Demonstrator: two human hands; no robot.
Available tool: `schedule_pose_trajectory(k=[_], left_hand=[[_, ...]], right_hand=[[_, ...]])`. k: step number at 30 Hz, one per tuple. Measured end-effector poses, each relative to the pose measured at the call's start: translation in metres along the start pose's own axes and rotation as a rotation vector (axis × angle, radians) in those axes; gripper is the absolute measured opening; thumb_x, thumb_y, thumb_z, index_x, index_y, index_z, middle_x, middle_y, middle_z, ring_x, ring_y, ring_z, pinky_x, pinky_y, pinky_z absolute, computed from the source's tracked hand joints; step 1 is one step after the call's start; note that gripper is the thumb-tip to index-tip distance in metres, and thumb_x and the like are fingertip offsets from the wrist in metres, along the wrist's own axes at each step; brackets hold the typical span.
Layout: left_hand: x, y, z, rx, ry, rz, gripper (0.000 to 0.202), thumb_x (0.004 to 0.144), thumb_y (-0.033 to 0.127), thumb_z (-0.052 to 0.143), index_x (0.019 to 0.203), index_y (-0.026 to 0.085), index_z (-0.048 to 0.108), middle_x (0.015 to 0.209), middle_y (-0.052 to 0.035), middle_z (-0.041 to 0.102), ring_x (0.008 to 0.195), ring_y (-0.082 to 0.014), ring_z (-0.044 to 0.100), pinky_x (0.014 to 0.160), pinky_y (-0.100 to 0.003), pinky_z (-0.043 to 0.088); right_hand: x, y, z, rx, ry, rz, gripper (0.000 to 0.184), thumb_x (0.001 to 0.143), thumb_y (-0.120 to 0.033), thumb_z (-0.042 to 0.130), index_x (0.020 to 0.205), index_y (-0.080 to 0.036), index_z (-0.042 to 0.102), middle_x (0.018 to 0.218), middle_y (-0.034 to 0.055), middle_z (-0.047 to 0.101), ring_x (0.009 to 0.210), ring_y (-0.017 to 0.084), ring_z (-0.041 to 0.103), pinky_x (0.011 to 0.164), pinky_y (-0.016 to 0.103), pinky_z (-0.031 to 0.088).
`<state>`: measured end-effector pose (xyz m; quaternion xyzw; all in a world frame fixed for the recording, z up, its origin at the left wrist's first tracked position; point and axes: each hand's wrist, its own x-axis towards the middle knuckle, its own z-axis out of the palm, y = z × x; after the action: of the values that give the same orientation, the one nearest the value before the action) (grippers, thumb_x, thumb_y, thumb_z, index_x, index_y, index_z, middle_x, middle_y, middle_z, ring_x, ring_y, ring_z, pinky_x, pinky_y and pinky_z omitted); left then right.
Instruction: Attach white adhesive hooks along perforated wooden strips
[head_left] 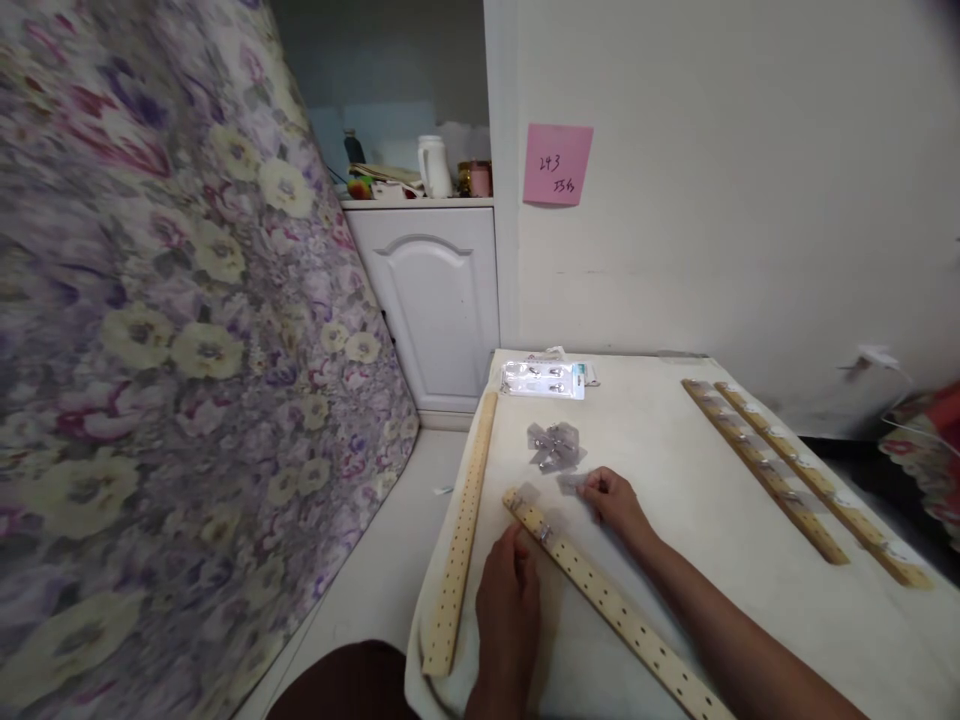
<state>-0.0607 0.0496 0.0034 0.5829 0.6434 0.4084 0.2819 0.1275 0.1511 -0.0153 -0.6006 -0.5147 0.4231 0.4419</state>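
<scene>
A long perforated wooden strip (600, 597) lies slantwise on the table in front of me. Near its far end sit a translucent grey plastic tab and a metal clip (545, 534). My left hand (510, 595) is curled at the strip's left edge, fingertips against it. Between the thumb and fingers of my right hand (613, 497) is a small translucent grey plastic tab (570, 484), just right of the strip's far end. Beyond it lies a pile of similar grey tabs with metal clips (555, 447).
Another perforated strip (459, 540) lies along the table's left edge. Two strips fitted with tabs and clips (765, 465) lie on the right. A clear blister pack (544, 380) is at the back. A floral curtain (187, 350) hangs left; a white cabinet (435, 300) stands behind.
</scene>
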Motion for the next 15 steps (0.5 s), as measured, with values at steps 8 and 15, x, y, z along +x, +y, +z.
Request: schedule_pose_trajectory(k=[8, 15], left_hand=[[-0.007, 0.016, -0.004, -0.342, -0.158, -0.017, 0.029, 0.085, 0.042, 0.049, 0.099, 0.019, 0.061, 0.079, -0.0014, 0.064, 0.070, -0.0162, 0.057, 0.065, -0.025, 0.044], [-0.012, 0.020, 0.011, -0.780, -0.317, -0.207, 0.042, 0.085, 0.055, 0.046, 0.080, 0.015, 0.060, 0.064, 0.0009, 0.059, 0.045, -0.0077, 0.044, 0.045, -0.020, 0.030]], right_hand=[[-0.050, -0.021, -0.022, 0.208, -0.126, -0.053, 0.021, 0.068, -0.037, 0.066, 0.072, -0.020, 0.054, 0.059, -0.0034, 0.056, 0.056, 0.014, 0.055, 0.059, 0.028, 0.046], [-0.096, -0.044, -0.021, 0.018, -0.188, -0.347, 0.006, 0.077, -0.022, 0.056, 0.071, -0.021, 0.057, 0.092, 0.0047, 0.060, 0.086, 0.018, 0.058, 0.067, 0.026, 0.046]])
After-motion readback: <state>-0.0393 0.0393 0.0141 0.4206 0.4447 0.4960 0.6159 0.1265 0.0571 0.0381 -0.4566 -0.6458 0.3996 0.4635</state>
